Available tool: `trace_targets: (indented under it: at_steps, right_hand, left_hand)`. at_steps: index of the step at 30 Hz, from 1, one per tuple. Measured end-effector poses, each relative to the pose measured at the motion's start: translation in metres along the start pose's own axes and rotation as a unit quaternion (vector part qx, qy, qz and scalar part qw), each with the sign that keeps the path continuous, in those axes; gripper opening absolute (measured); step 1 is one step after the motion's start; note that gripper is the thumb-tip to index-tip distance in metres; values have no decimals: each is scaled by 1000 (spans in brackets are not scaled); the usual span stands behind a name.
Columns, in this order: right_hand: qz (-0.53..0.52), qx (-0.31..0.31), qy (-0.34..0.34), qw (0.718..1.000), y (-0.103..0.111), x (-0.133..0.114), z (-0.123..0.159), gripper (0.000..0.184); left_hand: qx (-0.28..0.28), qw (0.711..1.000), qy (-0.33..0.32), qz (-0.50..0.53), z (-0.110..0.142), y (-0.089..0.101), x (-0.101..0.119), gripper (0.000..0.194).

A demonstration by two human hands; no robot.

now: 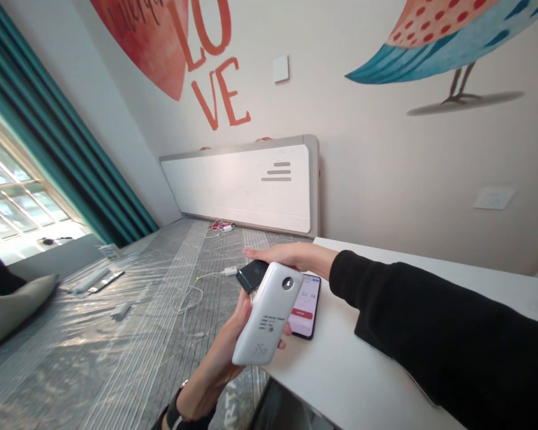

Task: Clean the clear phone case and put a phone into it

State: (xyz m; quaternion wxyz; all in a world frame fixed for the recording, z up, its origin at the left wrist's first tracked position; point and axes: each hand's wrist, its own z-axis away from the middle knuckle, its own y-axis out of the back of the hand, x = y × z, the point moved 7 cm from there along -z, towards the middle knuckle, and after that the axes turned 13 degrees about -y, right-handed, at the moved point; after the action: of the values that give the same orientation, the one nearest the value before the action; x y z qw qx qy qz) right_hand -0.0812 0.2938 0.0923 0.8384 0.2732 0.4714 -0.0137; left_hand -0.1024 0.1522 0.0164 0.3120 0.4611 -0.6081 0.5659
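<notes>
My left hand [228, 334] is wrapped round a white power bank [269, 316], tilted, with a round dark logo near its top, small print and a faint digital readout near its bottom. Behind its upper edge shows a dark, flat block with rounded corners [252, 275]; its exact kind I cannot make out. My right hand [291, 254] lies over that block and grips it from above, its thumb hidden behind the power bank. A white USB plug [230, 271] on a white cable meets or nearly meets the block's left corner.
A phone [307, 307] with a lit screen lies on the white table [332, 376], partly behind the power bank. Another dark flat object [372, 339] is under my right sleeve. The plastic-covered bed [116, 334] carries cables [190, 304] and small white items. A white headboard [242, 185] stands behind.
</notes>
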Motion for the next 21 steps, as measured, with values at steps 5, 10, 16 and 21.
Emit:
trace_targets:
  at_steps: [5,10,16,21]
  right_hand:
    - [-51,-62,-24,997,-18,2,0,55]
    - [-64,-32,18,997,-30,0,2,67]
    - [-12,8,29,999,-43,-4,5,89]
    - [31,-9,23,999,-61,-9,15,93]
  left_hand:
    - [1,992,-84,-96,2,14,8,108]
    - [34,923,-175,-342,20,45,19,90]
    - [23,877,-171,-449,42,61,26,77]
    - [23,850,-179,-494,47,62,32,56]
